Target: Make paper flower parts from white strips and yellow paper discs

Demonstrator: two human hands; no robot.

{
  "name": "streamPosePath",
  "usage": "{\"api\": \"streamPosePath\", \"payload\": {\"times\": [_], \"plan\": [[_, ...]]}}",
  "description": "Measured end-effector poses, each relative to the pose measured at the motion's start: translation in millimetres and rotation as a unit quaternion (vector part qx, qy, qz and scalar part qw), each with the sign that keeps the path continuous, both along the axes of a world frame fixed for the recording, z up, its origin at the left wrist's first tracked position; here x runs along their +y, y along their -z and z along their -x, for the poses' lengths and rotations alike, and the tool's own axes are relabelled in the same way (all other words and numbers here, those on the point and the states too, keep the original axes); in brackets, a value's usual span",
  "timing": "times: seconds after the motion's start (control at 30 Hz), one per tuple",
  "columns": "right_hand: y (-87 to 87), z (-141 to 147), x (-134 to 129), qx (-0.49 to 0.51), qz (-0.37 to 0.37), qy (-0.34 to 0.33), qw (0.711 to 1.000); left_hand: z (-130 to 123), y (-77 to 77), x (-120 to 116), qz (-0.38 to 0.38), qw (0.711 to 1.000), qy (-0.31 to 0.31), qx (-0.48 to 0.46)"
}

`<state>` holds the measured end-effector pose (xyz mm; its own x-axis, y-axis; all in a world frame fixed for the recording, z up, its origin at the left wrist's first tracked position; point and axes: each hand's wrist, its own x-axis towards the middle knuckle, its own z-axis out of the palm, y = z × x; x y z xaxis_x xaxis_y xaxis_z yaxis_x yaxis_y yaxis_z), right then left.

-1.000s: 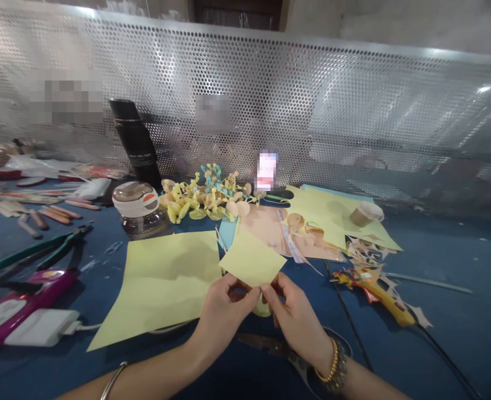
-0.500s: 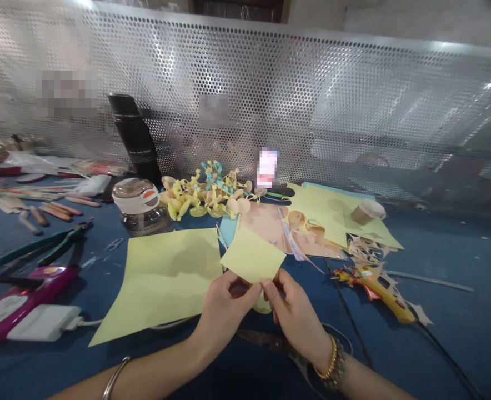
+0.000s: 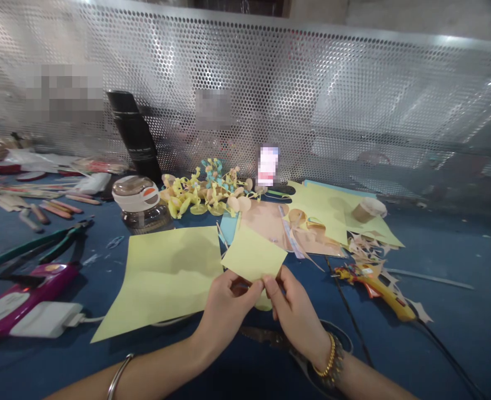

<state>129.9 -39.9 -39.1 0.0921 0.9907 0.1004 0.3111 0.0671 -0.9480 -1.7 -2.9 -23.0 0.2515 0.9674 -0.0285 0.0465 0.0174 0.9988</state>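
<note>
Paper sq [image 3: 254, 254], pale yellow, held up over the worktop [image 3: 449, 244], near edge pinched betw. L hand [image 3: 229, 314] and R hand [image 3: 297, 314], both grips closed on it, fingertips close together, sheet kept taut. Larger yellow sheet [image 3: 166, 278] lies just left, scissors [image 3: 262, 335] below hands, yellow glue gun [image 3: 372, 289] off to R by paper scraps [image 3: 364, 247].

A blue tabletop [image 3: 445, 316] carries a large yellow paper sheet [image 3: 166, 278], with pliers [image 3: 41, 247] and a pink appliance [image 3: 24, 294] to its left, scissors [image 3: 262, 335] and a glue gun [image 3: 374, 291] to its right.
</note>
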Motion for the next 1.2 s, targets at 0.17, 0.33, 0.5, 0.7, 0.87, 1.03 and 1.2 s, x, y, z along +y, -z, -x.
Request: {"api": "streamPosePath", "payload": {"times": [0.17,0.33,0.5,0.7,0.87,1.03,1.2], "plan": [[-1.8,1.3,1.3,0.01,-0.003,0.007,1.0,-0.3,-0.8,-0.8,0.002,1.0,0.003,-0.015],[-0.8,2.5,1.4,0.018,-0.009,0.014,1.0,-2.1,-2.3,-1.0,0.004,0.999,0.003,-0.034],[1.5,2.7,0.1,0.015,-0.013,0.017,1.0,-3.8,-1.4,-1.7,0.004,0.999,0.004,-0.039],[1.6,2.4,1.1,0.019,-0.008,0.025,0.999,-2.3,-1.5,-2.8,-0.005,1.0,0.014,-0.018],[1.4,1.9,0.4,0.024,-0.013,0.026,0.999,-2.5,1.4,-1.8,0.002,0.999,0.026,-0.039],[1.9,0.4,1.4,0.03,-0.019,0.029,0.999,-2.9,4.1,-2.9,0.002,0.997,0.036,-0.069],[0.6,0.0,2.2,0.037,-0.018,0.024,0.999,-2.0,4.3,-4.0,0.013,0.997,0.02,-0.07]]}}
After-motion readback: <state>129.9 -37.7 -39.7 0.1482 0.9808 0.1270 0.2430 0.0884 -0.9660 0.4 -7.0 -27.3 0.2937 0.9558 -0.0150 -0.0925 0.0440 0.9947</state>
